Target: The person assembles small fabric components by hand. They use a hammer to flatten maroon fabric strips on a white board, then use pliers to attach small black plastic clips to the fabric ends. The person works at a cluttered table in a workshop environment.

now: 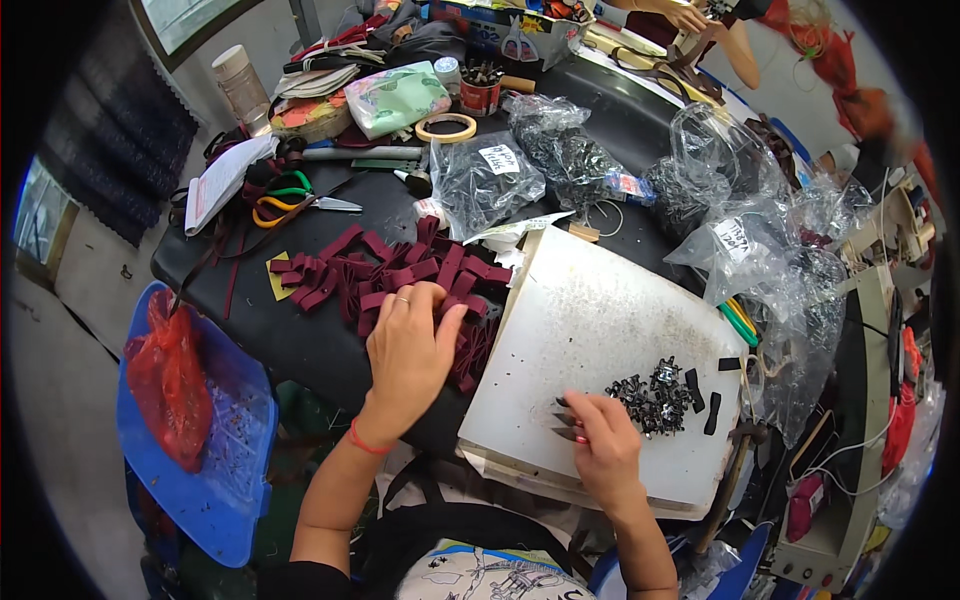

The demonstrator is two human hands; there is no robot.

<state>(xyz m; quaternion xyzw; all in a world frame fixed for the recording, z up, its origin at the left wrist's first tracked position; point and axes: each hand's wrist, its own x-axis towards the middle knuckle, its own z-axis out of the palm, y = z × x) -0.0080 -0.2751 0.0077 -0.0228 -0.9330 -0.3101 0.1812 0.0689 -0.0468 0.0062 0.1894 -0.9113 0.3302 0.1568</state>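
My left hand (pixel 408 352) rests with spread fingers on a heap of dark red strips (pixel 385 275) lying on the black table (pixel 290 335). My right hand (pixel 600 445) is closed around a small metal plier-like tool (pixel 562 420) on the near part of a white cutting board (pixel 590 320). Just right of that hand lies a pile of small black metal fittings (pixel 655 395), with two short black strips (pixel 703 400) beside it.
Clear plastic bags of dark hardware (pixel 560 155) crowd the back and right. Scissors with green and orange handles (pixel 290 200), a tape roll (pixel 446 127), a notebook (pixel 222 180) and a red tin (pixel 481 95) sit behind. A blue tray with a red bag (pixel 165 375) stands at the left. Another person's arm (pixel 735 45) is far back.
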